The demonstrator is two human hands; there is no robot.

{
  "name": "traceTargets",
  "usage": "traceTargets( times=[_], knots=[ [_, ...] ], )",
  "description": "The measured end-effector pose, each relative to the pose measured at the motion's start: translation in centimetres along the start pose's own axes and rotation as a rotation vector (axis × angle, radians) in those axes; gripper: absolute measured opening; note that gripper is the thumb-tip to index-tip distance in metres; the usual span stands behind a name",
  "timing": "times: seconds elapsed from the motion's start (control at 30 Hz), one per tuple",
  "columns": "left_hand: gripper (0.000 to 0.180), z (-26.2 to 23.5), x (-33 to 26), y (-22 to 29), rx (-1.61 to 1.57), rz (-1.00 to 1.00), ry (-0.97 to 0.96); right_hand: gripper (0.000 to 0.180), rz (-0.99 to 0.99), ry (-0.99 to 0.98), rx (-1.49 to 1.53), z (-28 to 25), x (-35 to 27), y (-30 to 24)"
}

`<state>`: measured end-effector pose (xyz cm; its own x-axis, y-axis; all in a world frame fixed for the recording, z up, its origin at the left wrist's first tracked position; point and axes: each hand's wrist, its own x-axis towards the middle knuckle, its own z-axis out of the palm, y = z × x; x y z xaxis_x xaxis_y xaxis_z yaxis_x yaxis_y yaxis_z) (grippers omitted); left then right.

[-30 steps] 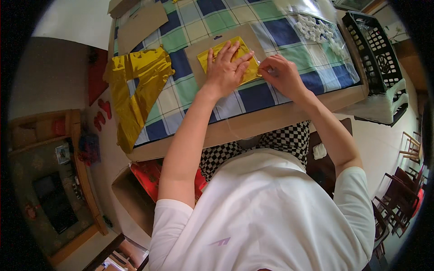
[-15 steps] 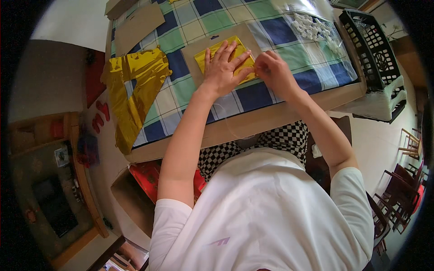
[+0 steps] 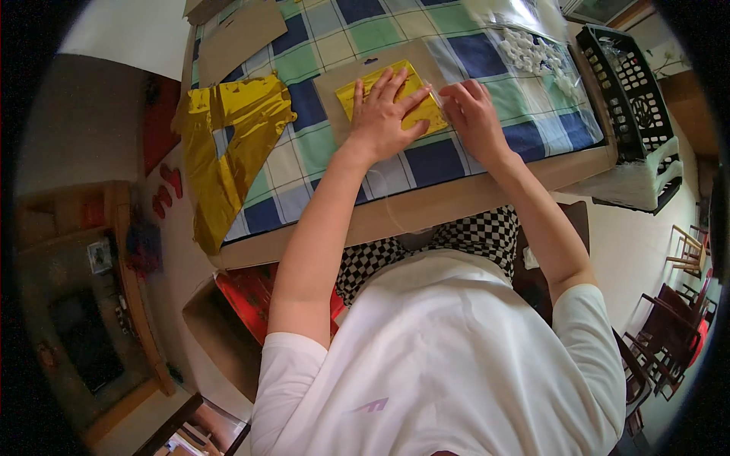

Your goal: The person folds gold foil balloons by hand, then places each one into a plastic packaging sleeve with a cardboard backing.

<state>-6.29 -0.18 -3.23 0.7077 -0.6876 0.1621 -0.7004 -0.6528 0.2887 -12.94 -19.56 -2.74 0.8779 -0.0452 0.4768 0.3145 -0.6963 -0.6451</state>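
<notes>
My left hand (image 3: 378, 125) lies flat, fingers spread, on a square gold foil-covered piece (image 3: 433, 117). That piece rests on a brown cardboard sheet (image 3: 424, 52) with a small hanger hole at its far edge. Beside the piece's right edge, my right hand (image 3: 477, 120) is curled, thumb and fingertips together. A pale, see-through strip or strand (image 3: 435, 95) shows between those fingertips and the gold edge, too fine to make out. From under my left wrist a thin clear strand (image 3: 388, 199) hangs over the table edge toward my lap.
Crumpled gold foil (image 3: 237, 133) drapes over the table's left corner. Another cardboard sheet (image 3: 247, 38) lies far left on the checked tablecloth (image 3: 319, 49). White small pieces (image 3: 528, 52) and clear plastic (image 3: 517, 15) lie far right, beside a black basket (image 3: 625, 95).
My right hand has drawn slightly right, away from the gold piece's edge, and a pale strip now shows there. My left hand stays pressed on the piece.
</notes>
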Motion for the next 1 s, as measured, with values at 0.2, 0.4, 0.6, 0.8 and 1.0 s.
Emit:
traceTargets(
  times=[0.2,0.4,0.6,0.8,1.0],
  knots=[
    [0.058,-0.1,0.1,0.1,0.044,0.013,0.006,0.02,0.046,-0.022,-0.228,-1.5,0.3,1.0],
    [0.059,0.4,-0.2,-0.2,0.027,0.008,0.028,0.023,-0.099,-0.044,-0.179,-1.6,-0.6,-2.6],
    [0.06,0.4,0.0,0.0,0.078,0.012,0.042,0.042,-0.246,-0.148,-0.27,-1.1,-3.1,-2.9],
    [0.06,0.1,0.0,0.2,0.023,-0.016,-0.02,0.052,-0.085,-0.098,-0.263,-4.2,-3.0,-1.7],
    [0.06,0.0,0.0,0.3,0.032,-0.004,0.012,0.056,-0.135,-0.192,-0.407,-4.7,-4.1,-1.8]
  ],
)
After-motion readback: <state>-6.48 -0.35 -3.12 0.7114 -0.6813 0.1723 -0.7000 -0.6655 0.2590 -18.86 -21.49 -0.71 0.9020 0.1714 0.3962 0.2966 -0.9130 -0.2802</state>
